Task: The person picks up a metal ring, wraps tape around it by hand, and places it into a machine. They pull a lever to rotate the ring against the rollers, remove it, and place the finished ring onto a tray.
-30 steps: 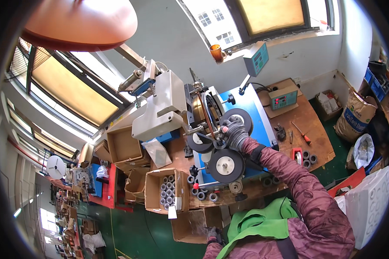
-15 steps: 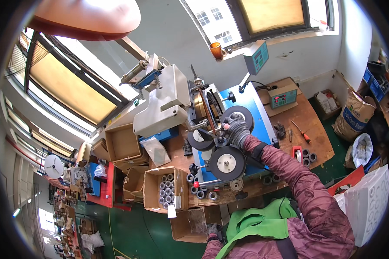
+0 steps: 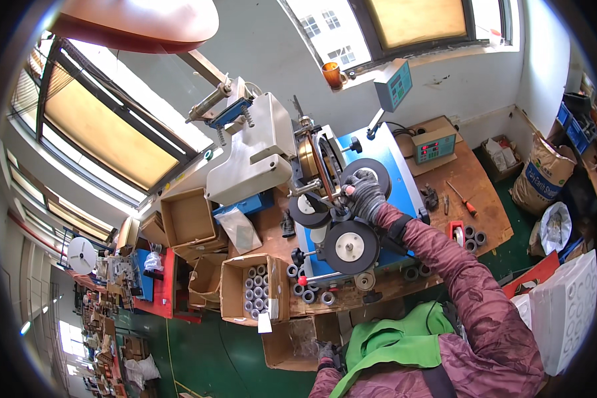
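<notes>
My right hand [image 3: 365,198], in a grey glove, reaches over the blue-based winding machine [image 3: 395,162]. Its fingers are curled together between the black rollers, close to the upright copper-coloured ring [image 3: 320,166]; whatever they grip is hidden. One black roller [image 3: 375,174] lies behind this hand, another roller [image 3: 310,211] to its left, and a third roller [image 3: 351,247] in front, with a pale hub. Low down, my gloved left hand [image 3: 326,353] is beside an open cardboard box [image 3: 288,361]. Its fingers are too small and partly covered to read.
Left of the machine, a carton [image 3: 229,292] holds several grey rings. More loose rings [image 3: 308,296] lie at the bench's front edge. An orange-handled screwdriver [image 3: 469,208] and a control box with a red display [image 3: 435,150] are on the right. A mug [image 3: 333,77] stands on the sill.
The whole picture has shifted very slightly. My right hand stays among the rollers with its fingers curled, and my left hand keeps its place by the box.
</notes>
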`<action>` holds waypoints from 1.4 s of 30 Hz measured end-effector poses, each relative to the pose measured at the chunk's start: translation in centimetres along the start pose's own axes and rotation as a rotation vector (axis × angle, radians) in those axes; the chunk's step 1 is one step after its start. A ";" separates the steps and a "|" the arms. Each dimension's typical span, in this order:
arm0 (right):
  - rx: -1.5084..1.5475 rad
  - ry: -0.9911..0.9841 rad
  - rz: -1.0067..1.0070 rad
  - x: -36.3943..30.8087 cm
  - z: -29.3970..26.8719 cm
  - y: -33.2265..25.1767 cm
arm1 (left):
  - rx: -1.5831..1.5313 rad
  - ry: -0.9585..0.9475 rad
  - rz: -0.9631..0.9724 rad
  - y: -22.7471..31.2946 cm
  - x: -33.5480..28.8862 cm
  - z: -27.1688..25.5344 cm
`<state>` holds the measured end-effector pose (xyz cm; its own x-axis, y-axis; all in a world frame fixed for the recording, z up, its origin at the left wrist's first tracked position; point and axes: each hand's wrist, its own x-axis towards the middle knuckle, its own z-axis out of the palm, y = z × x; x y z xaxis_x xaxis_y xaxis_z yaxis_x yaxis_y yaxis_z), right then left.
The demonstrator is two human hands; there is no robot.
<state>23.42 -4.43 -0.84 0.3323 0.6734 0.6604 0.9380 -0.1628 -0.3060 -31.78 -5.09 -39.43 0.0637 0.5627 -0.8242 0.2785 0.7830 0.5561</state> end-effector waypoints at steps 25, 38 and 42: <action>0.301 0.272 0.040 -1.8 -4.3 -1.9 | -0.513 -0.488 0.192 11.9 -19.4 6.3; 1.146 -0.829 0.803 -24.2 -1.6 -17.0 | 0.475 -1.085 0.440 16.1 -18.0 12.8; 0.986 -0.868 1.202 -24.8 -3.1 -16.8 | 1.043 -0.135 0.889 13.9 -6.9 8.8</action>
<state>-0.30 -20.56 -9.95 0.2756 0.7243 -0.6320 -0.2684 -0.5733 -0.7741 -19.96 -0.43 -26.93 0.6722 0.6878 -0.2741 0.6747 -0.4165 0.6094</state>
